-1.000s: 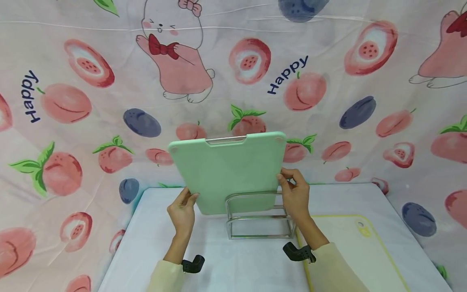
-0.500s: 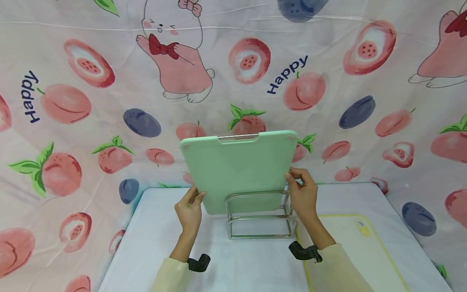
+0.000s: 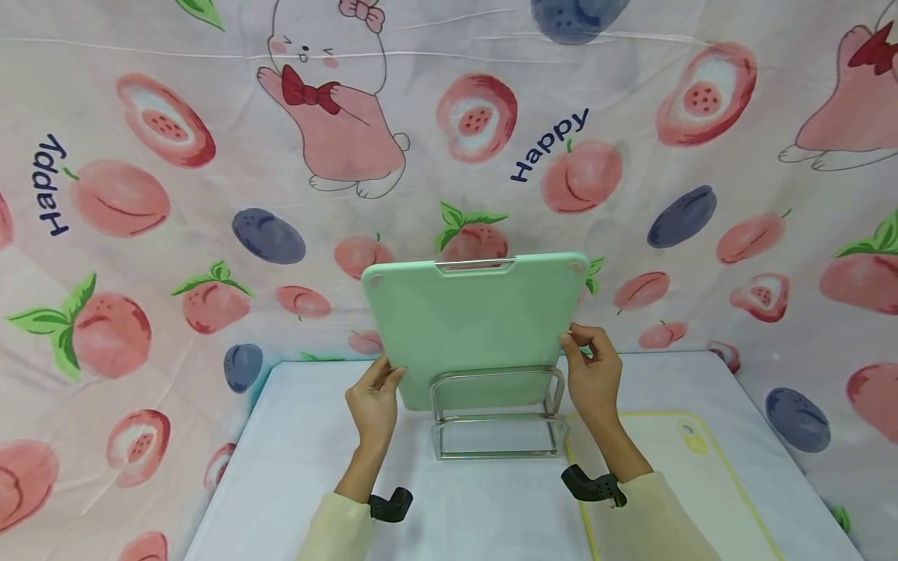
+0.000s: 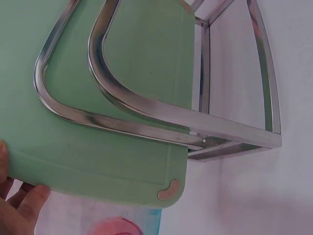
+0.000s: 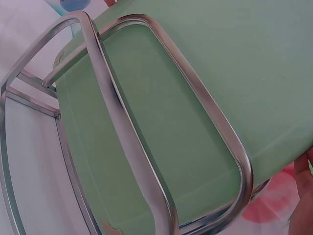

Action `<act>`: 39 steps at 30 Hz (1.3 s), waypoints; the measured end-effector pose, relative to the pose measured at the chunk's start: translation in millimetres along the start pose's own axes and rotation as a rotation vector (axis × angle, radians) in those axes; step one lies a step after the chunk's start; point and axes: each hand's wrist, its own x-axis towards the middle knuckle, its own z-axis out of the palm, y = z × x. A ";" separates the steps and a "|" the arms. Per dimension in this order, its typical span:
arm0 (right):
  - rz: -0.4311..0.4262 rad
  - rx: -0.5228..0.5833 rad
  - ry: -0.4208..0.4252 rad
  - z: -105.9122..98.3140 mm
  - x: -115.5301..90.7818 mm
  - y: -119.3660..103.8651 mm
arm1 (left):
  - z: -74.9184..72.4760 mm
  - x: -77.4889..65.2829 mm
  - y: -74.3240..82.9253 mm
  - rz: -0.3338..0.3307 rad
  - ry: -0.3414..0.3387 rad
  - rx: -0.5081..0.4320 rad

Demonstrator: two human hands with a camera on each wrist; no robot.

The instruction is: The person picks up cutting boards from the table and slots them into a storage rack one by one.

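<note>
Near the middle of the head frame, a light-green board (image 3: 470, 327) stands leaning slightly, a metal handle bar (image 3: 475, 265) set in its top edge; the left hand (image 3: 374, 401), left of centre, pinches its left edge low down, thumb and fingers parted only by the board's rim; the right hand (image 3: 595, 378), right of centre, pinches the right edge somewhat higher, the gap between thumb and fingers likewise narrow; the lower part of the board sits behind the looped front bars of a silver metal rack (image 3: 498, 454), and both wrist frames show two of these bars crossing in front of its green face; which slot it occupies, and whether its bottom edge touches the base, I cannot tell; pinkish corner pads (image 4: 168, 190) show on the board, one at the bottom centre of the left wrist frame; at the lower right of the head frame a white board with a yellow edge (image 3: 701, 483) lies flat on the white table (image 3: 309, 421), partly under the right sleeve (image 3: 666, 518); a fruit-and-rabbit printed cloth (image 3: 414, 47) fills the upper frame.
</note>
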 end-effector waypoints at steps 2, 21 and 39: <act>-0.016 -0.006 0.003 -1.7 0.3 1.6 | 1.4 -0.6 0.5 -0.014 -0.011 -0.002; -0.052 -0.018 0.032 -14.6 4.0 2.4 | 20.5 -5.1 -31.0 -0.040 -0.020 -0.008; -0.052 -0.017 0.055 -22.6 10.2 5.2 | 29.2 -8.7 -24.3 -0.042 -0.036 0.017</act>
